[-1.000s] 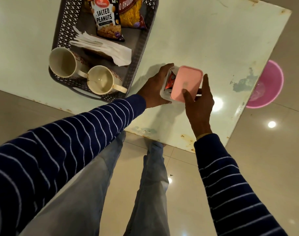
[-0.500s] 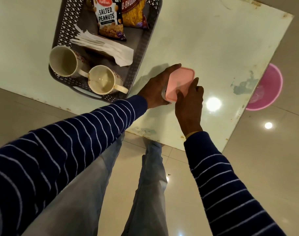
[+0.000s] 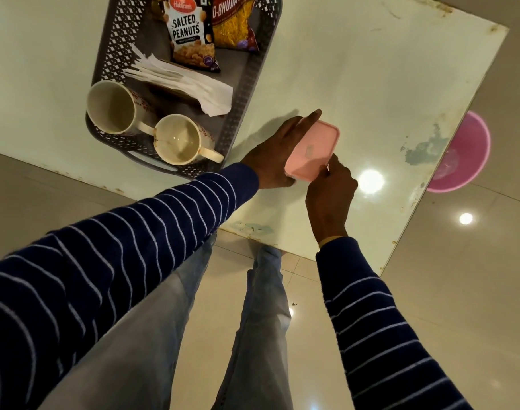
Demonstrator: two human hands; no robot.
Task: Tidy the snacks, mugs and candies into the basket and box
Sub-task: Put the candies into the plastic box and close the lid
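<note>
A small box with a pink lid [image 3: 313,149] sits on the white table [image 3: 356,69] right of the basket. My left hand [image 3: 275,152] wraps the box's left side, fingers along its far edge. My right hand [image 3: 331,187] pinches the lid's near right corner. The lid covers the box, so its contents are hidden. The grey lattice basket [image 3: 247,93] holds two cream mugs [image 3: 111,108] [image 3: 179,140], a salted peanuts packet [image 3: 190,34], a yellow bhujia packet [image 3: 233,25] and white napkins [image 3: 190,84].
The table's near edge [image 3: 253,232] runs just above my jeans-clad legs [image 3: 253,321]. A pink bowl [image 3: 460,155] lies on the floor beyond the table's right edge. Bare tabletop stretches right of the box and behind it.
The lid, offset over the open box with red wrappers showing a second ago, now sits fully over it. My right hand has slid from the lid's side to its near corner.
</note>
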